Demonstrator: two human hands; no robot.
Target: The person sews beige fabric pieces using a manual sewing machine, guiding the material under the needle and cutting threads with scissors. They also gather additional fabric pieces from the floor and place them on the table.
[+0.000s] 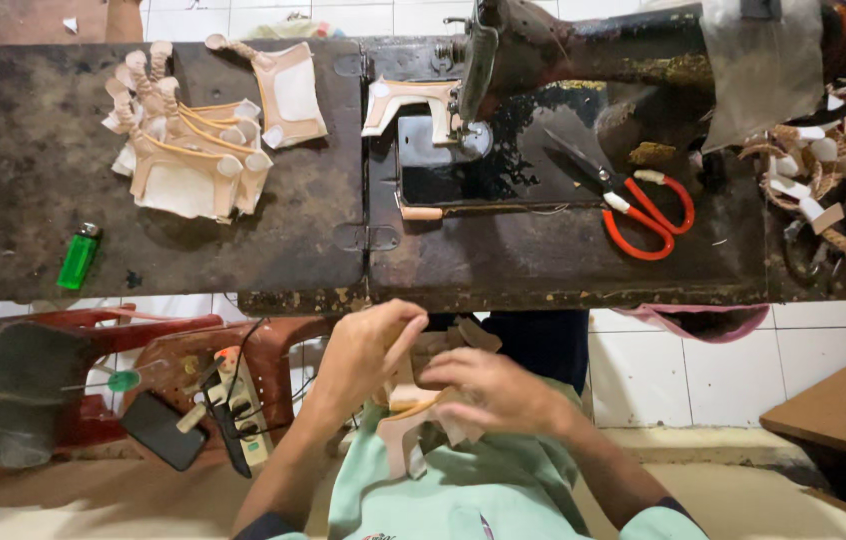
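Both the left hand point(368, 350) and the right hand point(498, 392) close their fingers on a bundle of tan and cream cut pieces point(413, 410), curved and strap-like, below the counter point(243, 250).

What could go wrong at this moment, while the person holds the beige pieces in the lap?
1. The scissors lie open on the table near the sewing machine; a reaching hand might meet the blades.
2. A cut piece rests by the needle and might snag.
3. The left hand and right hand hold loose beige pieces over the lap; some may slip down.
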